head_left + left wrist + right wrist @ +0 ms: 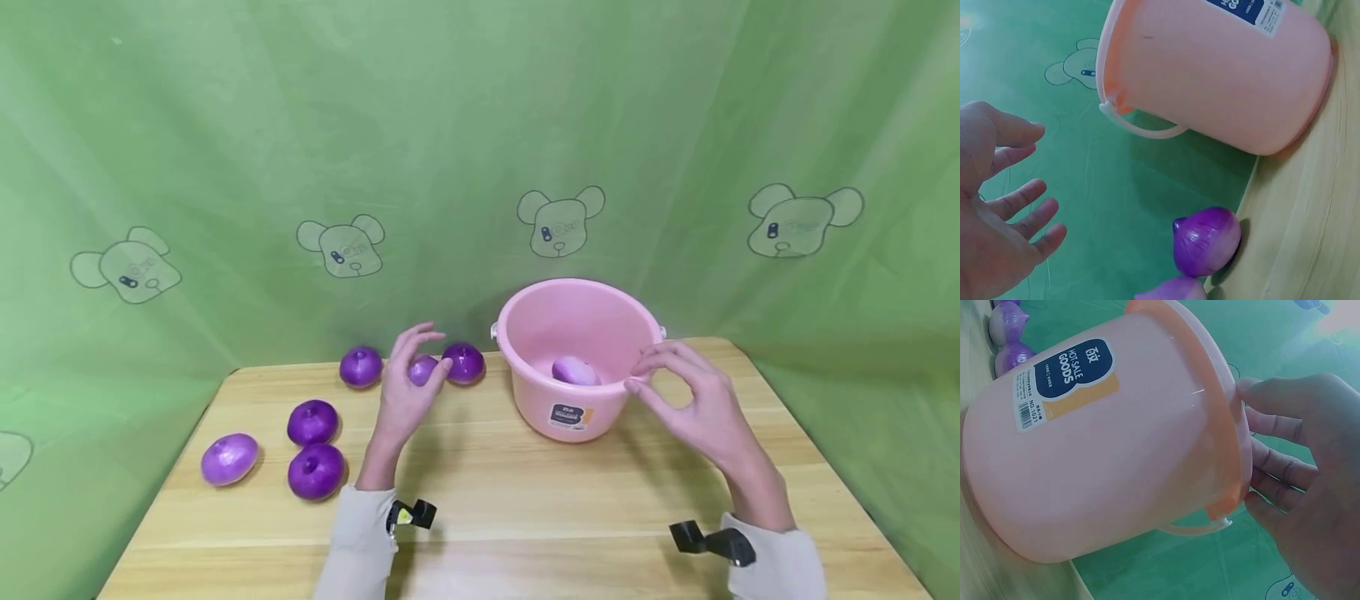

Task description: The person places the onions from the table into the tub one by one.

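Observation:
A pink bucket [562, 408] stands upright at the back right of the table, with one purple onion [576, 371] visible inside. My right hand [701, 408] pinches the bucket's right rim between thumb and fingers; in the right wrist view some fingertips are hidden behind that rim. My left hand [403, 396] hovers left of the bucket, its fingers relaxed and holding nothing. Behind it lie a dark onion [361, 367], a paler onion [422, 372] partly covered by the hand, and another dark onion [464, 363]. In the left wrist view the hand is apart from the bucket and onions.
At the table's left lie a pale purple onion [229, 459] and two dark ones, a rear onion [312, 422] and a front onion [316, 472]. A green curtain [450, 125] with bear-head prints hangs around the wooden table [525, 517]. The bucket's white handle [1197, 529] hangs down.

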`<control>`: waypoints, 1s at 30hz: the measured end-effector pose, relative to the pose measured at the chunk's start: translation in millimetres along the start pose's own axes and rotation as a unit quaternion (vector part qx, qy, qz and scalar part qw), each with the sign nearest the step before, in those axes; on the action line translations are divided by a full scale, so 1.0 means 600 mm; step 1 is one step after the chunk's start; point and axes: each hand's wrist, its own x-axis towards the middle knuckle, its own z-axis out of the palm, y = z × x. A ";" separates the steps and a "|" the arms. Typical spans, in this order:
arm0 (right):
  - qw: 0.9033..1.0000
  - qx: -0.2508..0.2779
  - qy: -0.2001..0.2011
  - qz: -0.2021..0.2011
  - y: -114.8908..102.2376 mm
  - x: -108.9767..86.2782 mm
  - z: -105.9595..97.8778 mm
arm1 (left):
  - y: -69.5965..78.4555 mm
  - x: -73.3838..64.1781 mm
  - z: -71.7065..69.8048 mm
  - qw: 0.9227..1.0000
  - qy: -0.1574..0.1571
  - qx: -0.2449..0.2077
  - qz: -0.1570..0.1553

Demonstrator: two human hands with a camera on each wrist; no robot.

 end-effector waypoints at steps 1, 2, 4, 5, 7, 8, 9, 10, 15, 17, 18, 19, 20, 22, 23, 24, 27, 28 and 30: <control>1.000 -0.001 0.000 0.000 0.000 0.001 0.000 | -0.002 0.000 -0.001 1.000 -0.002 0.008 -0.002; 1.000 -0.002 0.000 -0.001 0.000 0.001 -0.001 | -0.004 0.000 -0.002 1.000 -0.003 0.015 -0.003; 1.000 -0.002 0.000 -0.002 -0.001 0.003 -0.001 | -0.010 0.000 -0.004 1.000 -0.002 0.030 -0.004; 1.000 -0.002 0.000 -0.003 -0.001 0.003 -0.001 | -0.013 0.000 -0.004 0.999 -0.001 0.038 -0.005; 1.000 0.000 0.000 -0.004 -0.001 0.003 -0.001 | -0.021 -0.001 -0.006 0.999 0.003 0.052 -0.007; 1.000 0.000 -0.001 -0.004 -0.001 0.003 -0.001 | -0.025 -0.001 -0.006 0.998 0.005 0.057 -0.008; 1.000 0.001 -0.001 -0.003 -0.001 0.003 -0.001 | -0.030 -0.002 -0.007 0.998 0.007 0.062 -0.011; 1.000 0.000 -0.002 -0.001 -0.001 0.003 -0.001 | -0.034 -0.003 -0.007 0.998 0.008 0.067 -0.014; 1.000 -0.003 -0.004 0.012 -0.003 -0.001 -0.001 | -0.049 -0.006 -0.009 0.996 0.007 0.085 -0.033; 1.000 -0.005 -0.006 0.014 -0.004 0.000 0.000 | -0.053 -0.007 -0.011 0.995 0.007 0.091 -0.043; 1.000 -0.005 -0.008 0.014 -0.004 0.001 0.000 | -0.053 -0.007 -0.012 0.995 0.005 0.093 -0.047; 1.000 -0.006 -0.009 0.013 -0.005 0.001 0.000 | -0.055 -0.006 -0.013 0.994 0.003 0.095 -0.052; 1.000 -0.007 -0.010 0.012 -0.005 0.002 -0.001 | -0.057 -0.006 -0.013 0.994 0.001 0.096 -0.056; 1.000 -0.010 -0.011 0.008 -0.006 0.004 -0.002 | -0.062 -0.006 -0.013 0.993 -0.001 0.099 -0.064; 1.000 -0.011 -0.012 0.006 -0.006 0.005 -0.002 | -0.064 -0.006 -0.012 0.992 -0.002 0.101 -0.068; 1.000 -0.012 -0.012 0.005 -0.006 0.005 -0.003 | -0.067 -0.006 -0.012 0.992 -0.004 0.104 -0.073; 1.000 -0.019 -0.009 0.001 -0.008 0.004 -0.003 | -0.074 -0.009 -0.008 0.991 -0.004 0.107 -0.081; 1.000 -0.021 -0.008 0.000 -0.009 0.003 -0.003 | -0.075 -0.010 -0.007 0.991 -0.004 0.106 -0.082; 1.000 -0.022 -0.008 0.001 -0.011 0.000 -0.002 | -0.079 -0.013 -0.003 0.991 -0.005 0.103 -0.083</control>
